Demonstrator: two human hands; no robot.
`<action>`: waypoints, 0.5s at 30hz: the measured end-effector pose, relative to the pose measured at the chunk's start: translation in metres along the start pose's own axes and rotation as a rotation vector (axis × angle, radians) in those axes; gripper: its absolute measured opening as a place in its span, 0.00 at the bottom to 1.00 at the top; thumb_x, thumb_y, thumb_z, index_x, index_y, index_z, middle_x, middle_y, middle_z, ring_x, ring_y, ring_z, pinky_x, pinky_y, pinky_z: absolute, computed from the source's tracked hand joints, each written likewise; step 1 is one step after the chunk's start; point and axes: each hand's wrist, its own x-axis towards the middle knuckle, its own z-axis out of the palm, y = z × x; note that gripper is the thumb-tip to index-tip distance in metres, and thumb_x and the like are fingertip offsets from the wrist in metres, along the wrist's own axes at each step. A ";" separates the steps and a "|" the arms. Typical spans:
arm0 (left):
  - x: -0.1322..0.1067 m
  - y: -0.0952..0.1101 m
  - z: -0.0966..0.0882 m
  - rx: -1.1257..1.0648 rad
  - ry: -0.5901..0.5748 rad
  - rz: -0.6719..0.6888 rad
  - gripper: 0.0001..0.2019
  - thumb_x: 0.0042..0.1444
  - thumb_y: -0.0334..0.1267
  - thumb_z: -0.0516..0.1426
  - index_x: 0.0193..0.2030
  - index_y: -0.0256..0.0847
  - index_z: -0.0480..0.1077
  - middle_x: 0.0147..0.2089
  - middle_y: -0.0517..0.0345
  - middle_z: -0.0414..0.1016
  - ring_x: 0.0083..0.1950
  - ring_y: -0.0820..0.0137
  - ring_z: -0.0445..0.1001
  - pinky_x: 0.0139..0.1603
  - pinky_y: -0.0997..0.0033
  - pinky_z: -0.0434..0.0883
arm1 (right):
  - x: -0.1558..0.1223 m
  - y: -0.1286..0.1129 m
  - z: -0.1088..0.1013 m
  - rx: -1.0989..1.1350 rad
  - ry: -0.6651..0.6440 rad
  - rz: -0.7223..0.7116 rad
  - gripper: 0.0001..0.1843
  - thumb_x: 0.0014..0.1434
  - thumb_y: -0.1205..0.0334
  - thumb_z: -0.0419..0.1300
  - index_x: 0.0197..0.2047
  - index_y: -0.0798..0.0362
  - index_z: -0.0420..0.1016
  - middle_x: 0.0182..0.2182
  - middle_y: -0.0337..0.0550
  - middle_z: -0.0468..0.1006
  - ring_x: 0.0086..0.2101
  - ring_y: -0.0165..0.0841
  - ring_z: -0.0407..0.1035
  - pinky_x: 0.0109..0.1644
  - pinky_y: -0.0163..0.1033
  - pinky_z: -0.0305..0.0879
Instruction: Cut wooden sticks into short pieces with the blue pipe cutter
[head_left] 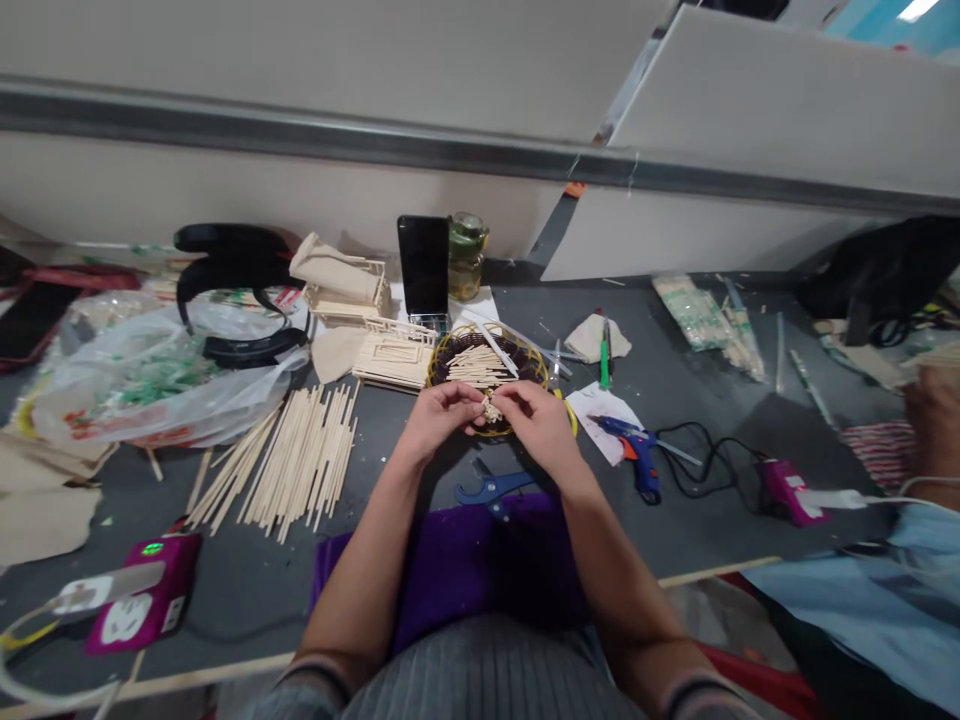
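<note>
My left hand (448,415) and my right hand (536,418) meet over the near rim of a round woven basket (541,372) with yellow edging. Between their pinched fingertips is a small clump of pale wooden bits (491,409); its exact shape is too small to make out. Cut wooden sticks (477,368) fill the basket behind my fingers, and a long whitish stick (496,350) leans across them. Just below my hands lies a blue hand cutter (493,488), its jaws toward the left, at the edge of a purple cloth (450,560).
Long wooden sticks (300,460) and small stick-built models (394,355) lie left, near a plastic bag (172,385). A phone (424,265) and green jar (466,255) stand behind. Right are a blue glue gun (637,455), its cable, a purple box (791,490) and another person's arm (934,430).
</note>
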 end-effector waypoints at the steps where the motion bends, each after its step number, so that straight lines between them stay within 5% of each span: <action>1: 0.000 0.000 0.000 0.002 -0.009 -0.003 0.16 0.39 0.42 0.70 0.32 0.35 0.74 0.26 0.60 0.76 0.27 0.73 0.76 0.25 0.76 0.72 | 0.002 0.001 0.003 0.043 -0.002 0.018 0.11 0.59 0.55 0.57 0.32 0.52 0.76 0.30 0.41 0.78 0.29 0.32 0.69 0.35 0.35 0.64; 7: 0.000 -0.001 0.001 -0.009 -0.037 -0.038 0.17 0.39 0.42 0.70 0.32 0.34 0.74 0.27 0.57 0.78 0.27 0.72 0.77 0.28 0.73 0.75 | 0.009 0.010 0.009 0.295 -0.047 0.184 0.12 0.56 0.53 0.58 0.28 0.51 0.72 0.19 0.34 0.70 0.21 0.29 0.64 0.27 0.33 0.62; 15: 0.000 0.000 0.003 -0.017 0.006 -0.031 0.16 0.39 0.41 0.70 0.32 0.34 0.74 0.25 0.59 0.77 0.26 0.73 0.76 0.29 0.74 0.75 | 0.006 0.013 0.010 0.378 -0.023 0.241 0.12 0.54 0.51 0.59 0.33 0.51 0.72 0.24 0.36 0.72 0.24 0.30 0.66 0.23 0.32 0.62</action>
